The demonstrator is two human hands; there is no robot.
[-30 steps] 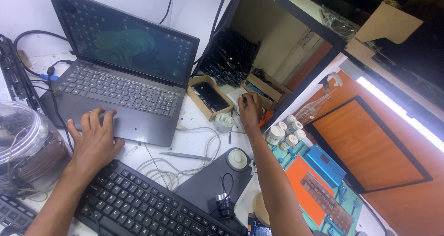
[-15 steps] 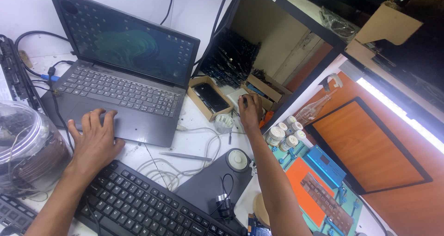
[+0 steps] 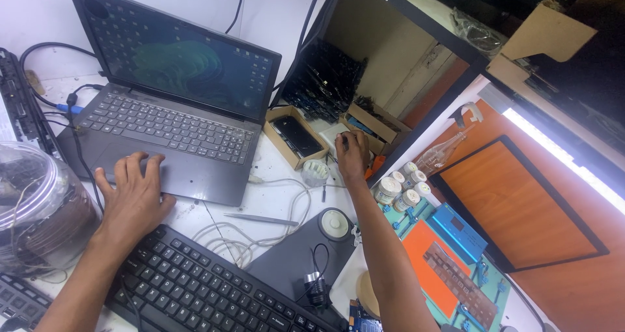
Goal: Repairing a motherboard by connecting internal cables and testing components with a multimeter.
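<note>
A person leans over a cluttered white workbench. The left hand lies flat, fingers spread wide, on the palm rest and touchpad of an open grey laptop standing toward the bench's back left corner. The right hand reaches to the back edge, fingers curled narrowly around a small dark item beside an open cardboard box.

Judging by the pose, the step is steadying the laptop while picking up a small part or tool; lifting it clear calls for a careful pinch among loose white cables.

What the right hand grips is too small to identify. A black keyboard is cut off at the bench's front edge, and a clear plastic jar at the left edge.
</note>
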